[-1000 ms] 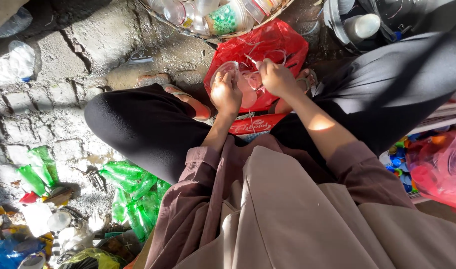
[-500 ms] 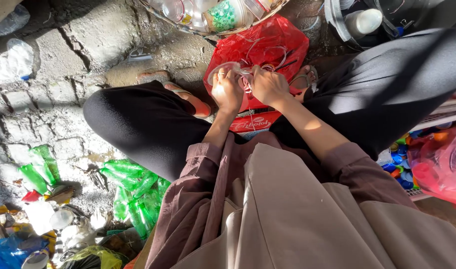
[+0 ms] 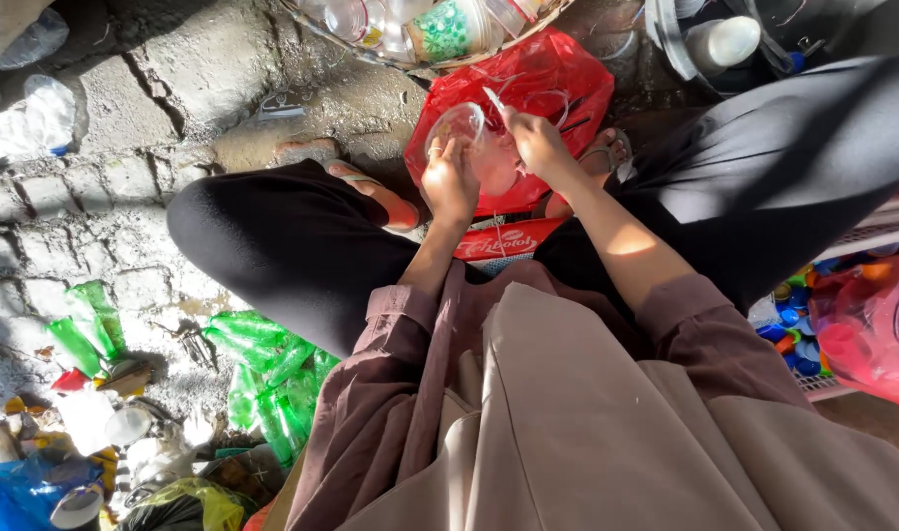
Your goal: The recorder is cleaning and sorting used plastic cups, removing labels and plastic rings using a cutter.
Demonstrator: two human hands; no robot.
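My left hand (image 3: 451, 182) holds a clear plastic cup (image 3: 466, 130) tilted on its side above a red plastic bag (image 3: 557, 74). My right hand (image 3: 538, 143) is closed on a thin pale blade-like tool (image 3: 494, 99) whose tip pokes up next to the cup's rim. Both hands work between my knees, above my black trousers (image 3: 272, 246) and a sandalled foot (image 3: 371, 192). Thin clear plastic rings lie on the red bag.
A woven basket (image 3: 489, 59) of clear cups stands at the top. Crushed green bottles (image 3: 267, 369) lie at the lower left on cracked stone ground (image 3: 95, 177). A crate of coloured bottle caps (image 3: 793, 329) and a pink-red bag (image 3: 877, 334) sit at the right.
Both hands have shifted slightly up and left with the cup. The right hand has come off the cup's side, and the thin tool now shows at the rim.
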